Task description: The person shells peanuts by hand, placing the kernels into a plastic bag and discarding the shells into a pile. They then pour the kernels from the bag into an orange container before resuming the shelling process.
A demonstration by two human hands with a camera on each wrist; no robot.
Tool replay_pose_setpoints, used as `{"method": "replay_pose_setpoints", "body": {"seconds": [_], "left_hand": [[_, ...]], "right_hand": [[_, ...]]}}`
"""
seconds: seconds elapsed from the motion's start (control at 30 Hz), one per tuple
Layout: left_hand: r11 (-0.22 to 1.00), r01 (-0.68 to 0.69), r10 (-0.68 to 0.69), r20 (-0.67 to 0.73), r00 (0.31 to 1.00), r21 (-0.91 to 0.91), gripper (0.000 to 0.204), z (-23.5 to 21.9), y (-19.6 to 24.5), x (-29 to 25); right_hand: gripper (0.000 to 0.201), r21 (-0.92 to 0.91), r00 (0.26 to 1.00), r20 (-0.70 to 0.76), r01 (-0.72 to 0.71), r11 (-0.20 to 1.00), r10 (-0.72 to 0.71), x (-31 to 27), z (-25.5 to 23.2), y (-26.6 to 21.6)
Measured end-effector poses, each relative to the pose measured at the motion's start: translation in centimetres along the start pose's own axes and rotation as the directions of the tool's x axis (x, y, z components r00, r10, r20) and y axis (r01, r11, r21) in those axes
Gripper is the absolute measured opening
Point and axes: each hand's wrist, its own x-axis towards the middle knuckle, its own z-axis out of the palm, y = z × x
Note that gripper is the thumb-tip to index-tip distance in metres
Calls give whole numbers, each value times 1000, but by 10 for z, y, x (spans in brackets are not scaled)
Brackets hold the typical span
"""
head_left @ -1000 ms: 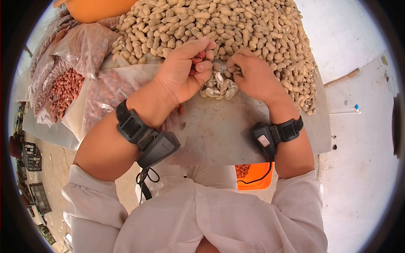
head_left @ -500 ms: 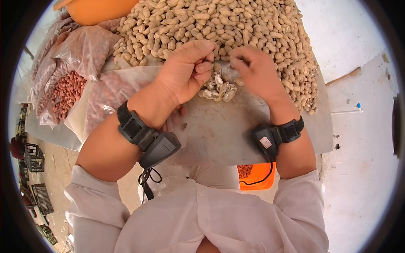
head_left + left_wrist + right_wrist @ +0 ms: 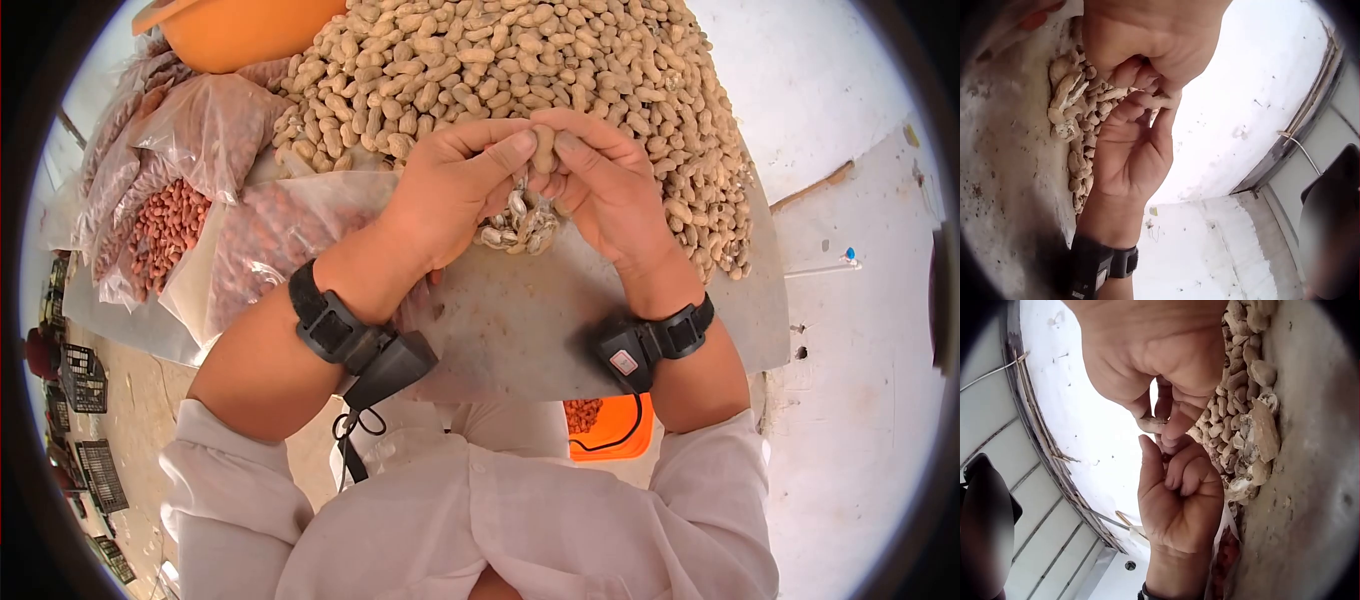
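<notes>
An unshelled peanut is held upright between both hands, over the front of the peanut pile. My left hand pinches it from the left with thumb and forefinger, the other fingers curled into the palm. A bit of red shows within those curled fingers in the right wrist view. From the other side my right hand pinches the same peanut, thumb at its front. Cracked, empty shells lie in a small heap just below the hands; the right wrist view shows these shells too.
A large pile of unshelled peanuts covers the back of the metal table. Clear bags of red kernels stand at left, an orange basin behind them. Below the table edge is an orange container with red kernels.
My right hand, earlier apart at the pile's edge, has moved left to meet the left hand, and a peanut is now between them. The red kernels seen in my left hand are mostly hidden.
</notes>
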Motion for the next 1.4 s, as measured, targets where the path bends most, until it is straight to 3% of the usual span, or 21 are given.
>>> {"method": "replay_pose_setpoints", "body": {"seconds": [0.23,0.33,0.43,0.53,0.73,0.9,1.13,1.23,1.4], "left_hand": [[1000,22,-21,-58,998,3,17,6,1,-2],[1000,25,-26,-87,996,-17,17,0,-1,-1],[1000,15,-15,-54,998,0,18,-6,-3,1],[999,-7,12,-91,996,53,16,-4,-6,1],[996,-5,15,-112,994,86,14,0,-5,1],[997,38,-41,-34,999,-74,15,-10,-4,3],[989,78,-88,-70,994,-128,14,-3,-1,2],[975,97,-107,-41,993,-202,17,-5,0,3],[931,166,-182,-20,983,-324,20,-9,-1,4]], "right_hand": [[24,80,992,-85,-89,993,96,-1,6,-4],[27,-148,997,-71,-15,989,4,-1,9,-2],[27,-488,1000,-3,14,873,-17,-3,11,-7],[26,-588,999,-39,-3,809,-25,-6,19,-12],[24,-577,997,-50,18,817,-57,-7,21,-8],[26,-353,995,-99,-60,934,26,-4,16,-7],[31,-116,993,-104,-72,991,60,-3,9,-3],[29,-149,989,-149,-47,988,25,-2,12,-4],[26,-397,991,-107,33,917,-82,-4,12,-7]]}}
